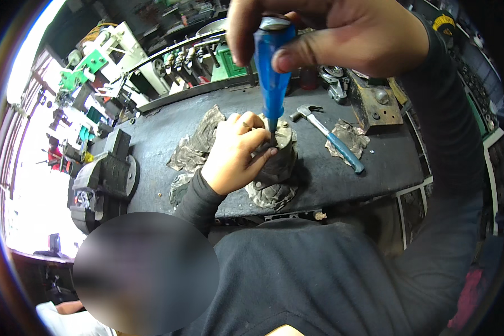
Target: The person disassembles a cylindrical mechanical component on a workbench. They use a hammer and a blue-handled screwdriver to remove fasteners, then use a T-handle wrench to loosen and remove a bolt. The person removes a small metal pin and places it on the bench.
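Strong white light burns out the window at left and brightens the left hand. The bench looks dimmer. Edges bend, corners go black, rainbow fringing lines the left rim; 1 blurred oval covers the lower left.

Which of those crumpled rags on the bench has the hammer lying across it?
The rightmost rag: the hammer has its blue grip over it. Farther left, a large rag lies beside the left hand and another rag beneath the dark part.
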Demonstrator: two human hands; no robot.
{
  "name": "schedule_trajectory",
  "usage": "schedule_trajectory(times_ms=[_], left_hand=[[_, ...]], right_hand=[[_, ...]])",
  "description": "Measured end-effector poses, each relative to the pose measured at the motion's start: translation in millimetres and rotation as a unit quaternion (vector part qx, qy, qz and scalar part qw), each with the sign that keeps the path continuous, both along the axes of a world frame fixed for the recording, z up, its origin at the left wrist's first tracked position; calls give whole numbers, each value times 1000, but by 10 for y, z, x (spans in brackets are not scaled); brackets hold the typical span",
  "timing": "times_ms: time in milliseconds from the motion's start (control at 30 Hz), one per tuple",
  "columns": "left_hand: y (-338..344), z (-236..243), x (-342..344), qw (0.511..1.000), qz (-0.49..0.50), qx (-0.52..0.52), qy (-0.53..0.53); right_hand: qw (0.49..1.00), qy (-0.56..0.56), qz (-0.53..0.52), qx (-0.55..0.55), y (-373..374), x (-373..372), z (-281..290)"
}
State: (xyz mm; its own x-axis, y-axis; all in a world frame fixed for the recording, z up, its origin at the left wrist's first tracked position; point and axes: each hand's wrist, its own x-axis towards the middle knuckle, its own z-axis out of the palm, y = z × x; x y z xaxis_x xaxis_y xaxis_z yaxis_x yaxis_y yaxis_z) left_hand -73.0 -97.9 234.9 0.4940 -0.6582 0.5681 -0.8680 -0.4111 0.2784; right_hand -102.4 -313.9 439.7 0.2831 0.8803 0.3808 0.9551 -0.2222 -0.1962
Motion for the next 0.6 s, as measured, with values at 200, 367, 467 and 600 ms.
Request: schedule_trajectory(times_ms=[200, 367, 467, 600], left_hand=[[-69, 64, -174, 993, 80, 63, -63], [-134, 53, -111, 980, 79, 104, -152], [-173, 140, -18, 972, 47, 180, -147], [-197, 282, 163, 953, -49, 245, -172]], right_hand=[[960, 114, 170, 192, -86, 487, -374], [967, 146, 41, 207, -704, 368, -392], [937, 125, -17, 326, -1234, 280, -662], [845, 91, -111, 516, -1548, -17, -1609]])
